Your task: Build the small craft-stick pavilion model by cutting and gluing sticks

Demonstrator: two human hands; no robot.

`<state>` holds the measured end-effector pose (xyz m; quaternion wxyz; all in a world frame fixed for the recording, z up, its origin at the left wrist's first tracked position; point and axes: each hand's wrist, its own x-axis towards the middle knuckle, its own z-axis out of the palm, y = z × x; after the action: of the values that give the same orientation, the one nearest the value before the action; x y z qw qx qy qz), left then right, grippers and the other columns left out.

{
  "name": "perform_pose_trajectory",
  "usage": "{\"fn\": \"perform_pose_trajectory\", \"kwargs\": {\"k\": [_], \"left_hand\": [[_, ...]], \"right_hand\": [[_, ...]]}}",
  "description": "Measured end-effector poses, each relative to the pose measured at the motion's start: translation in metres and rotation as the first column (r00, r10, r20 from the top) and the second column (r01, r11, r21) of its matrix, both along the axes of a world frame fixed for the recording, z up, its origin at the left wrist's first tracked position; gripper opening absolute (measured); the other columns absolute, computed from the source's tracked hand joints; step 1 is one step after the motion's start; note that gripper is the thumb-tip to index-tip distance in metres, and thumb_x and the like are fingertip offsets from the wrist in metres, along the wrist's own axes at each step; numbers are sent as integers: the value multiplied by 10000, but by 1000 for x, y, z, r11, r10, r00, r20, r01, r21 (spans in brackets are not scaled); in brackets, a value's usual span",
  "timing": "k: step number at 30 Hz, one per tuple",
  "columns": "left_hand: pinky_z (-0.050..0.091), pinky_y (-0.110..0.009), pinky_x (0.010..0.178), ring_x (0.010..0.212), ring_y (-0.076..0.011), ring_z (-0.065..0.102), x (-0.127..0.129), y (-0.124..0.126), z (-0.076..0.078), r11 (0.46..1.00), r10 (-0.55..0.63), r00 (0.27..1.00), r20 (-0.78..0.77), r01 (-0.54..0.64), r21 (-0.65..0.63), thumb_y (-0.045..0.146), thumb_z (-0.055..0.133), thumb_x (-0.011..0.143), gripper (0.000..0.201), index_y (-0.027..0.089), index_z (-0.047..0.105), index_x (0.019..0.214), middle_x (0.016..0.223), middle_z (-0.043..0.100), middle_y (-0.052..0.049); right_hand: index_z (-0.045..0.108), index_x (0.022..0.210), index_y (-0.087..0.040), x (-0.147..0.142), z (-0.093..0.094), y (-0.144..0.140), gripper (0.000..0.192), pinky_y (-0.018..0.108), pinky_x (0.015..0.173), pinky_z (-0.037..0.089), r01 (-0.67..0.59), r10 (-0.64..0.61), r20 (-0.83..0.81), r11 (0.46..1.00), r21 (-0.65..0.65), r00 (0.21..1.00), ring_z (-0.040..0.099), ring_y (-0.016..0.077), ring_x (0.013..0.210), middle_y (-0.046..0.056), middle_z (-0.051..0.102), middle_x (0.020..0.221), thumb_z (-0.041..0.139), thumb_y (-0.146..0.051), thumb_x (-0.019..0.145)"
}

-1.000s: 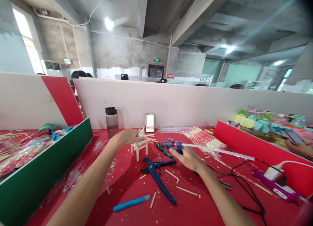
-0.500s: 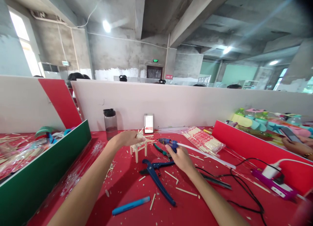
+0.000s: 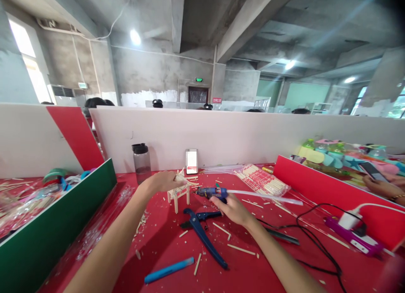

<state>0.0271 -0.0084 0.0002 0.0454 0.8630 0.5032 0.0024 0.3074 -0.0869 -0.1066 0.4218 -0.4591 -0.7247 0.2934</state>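
Bright, wide-angle warp, window glare

red table [image 3: 272, 267] with blue cutters [image 3: 204, 231]

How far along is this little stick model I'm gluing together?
Done: the small wooden stick frame already stands on its legs on the red table. In hand: the left hand steadies its top while the right hand aims the blue glue gun at it. Left: probably more pieces, since loose sticks and a packet of sticks lie unused nearby.
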Motion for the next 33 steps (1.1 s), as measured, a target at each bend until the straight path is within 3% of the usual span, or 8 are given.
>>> {"fn": "perform_pose_trajectory", "kwargs": {"k": [2, 5, 9, 11, 14, 17, 23, 33], "left_hand": [[501, -366, 729, 855, -324, 713, 0, 0, 0, 1000, 7, 1000, -1, -7, -2, 732, 342, 896, 674, 160, 696, 950, 979, 766, -177], [507, -370, 753, 905, -328, 711, 1, 1, 0, 1000, 22, 1000, -2, -22, -7, 715, 371, 892, 644, 166, 691, 991, 1043, 761, -179], [509, -378, 751, 878, -318, 709, 0, 3, -1, 1000, 18, 1000, -10, -18, -24, 715, 359, 896, 653, 163, 693, 1002, 1033, 757, -171], [508, -379, 763, 885, -314, 706, 0, 4, -1, 1000, 13, 1000, -13, -13, -27, 709, 362, 898, 647, 164, 693, 1009, 1041, 754, -167], [504, -384, 781, 917, -323, 699, -2, 5, -2, 1000, 10, 1000, -15, -11, -28, 684, 385, 897, 625, 155, 686, 1036, 1076, 746, -175], [500, -391, 773, 925, -338, 695, -3, 7, -3, 999, 9, 1000, -8, -10, -33, 678, 387, 894, 630, 143, 681, 1047, 1094, 739, -191], [487, -386, 737, 880, -342, 694, -5, 8, -4, 999, 8, 1000, 14, -7, -43, 713, 398, 864, 657, 148, 701, 1007, 1040, 744, -183], [483, -367, 759, 930, -334, 689, -5, 8, -3, 999, -9, 1000, 22, 10, -51, 728, 378, 869, 662, 167, 688, 1032, 1079, 744, -171]], "right_hand": [[694, 924, -186, 0, -1, 2, 505, 278, 542, 455, -49, 28, -246, 996, -80, 969, 540, 149, 530, -15, 577, 637, 562, -673, 909], [647, 928, -192, 1, 5, 5, 521, 254, 502, 442, -109, 23, -588, 988, -112, 808, 531, 126, 518, -18, 574, 667, 630, -707, 846], [580, 928, -214, 13, 16, 7, 448, 213, 459, 404, -99, -37, -752, 986, -135, 659, 501, 101, 546, -7, 608, 783, 735, -610, 786], [535, 874, -211, 24, 16, 9, 399, 188, 429, 348, -41, -90, -670, 983, -178, 737, 456, 79, 525, -13, 591, 781, 753, -529, 769], [498, 880, -226, 41, 7, 15, 310, 184, 406, 326, 167, -218, -318, 969, -182, 923, 498, 104, 540, -15, 589, 763, 690, -442, 770], [506, 910, -233, 56, -3, 24, 198, 229, 453, 426, 293, -311, -116, 944, -154, 943, 570, 152, 547, -27, 580, 684, 599, -385, 823], [591, 899, -207, 77, -11, 39, 123, 313, 743, 474, 489, -475, 246, 872, 5, 845, 690, 278, 902, 59, 692, 850, 628, -301, 829], [711, 836, -171, 73, -23, 48, 241, 275, 662, 395, 518, -464, 604, 850, 98, 648, 710, 281, 852, 109, 761, 864, 669, -406, 871]]}}
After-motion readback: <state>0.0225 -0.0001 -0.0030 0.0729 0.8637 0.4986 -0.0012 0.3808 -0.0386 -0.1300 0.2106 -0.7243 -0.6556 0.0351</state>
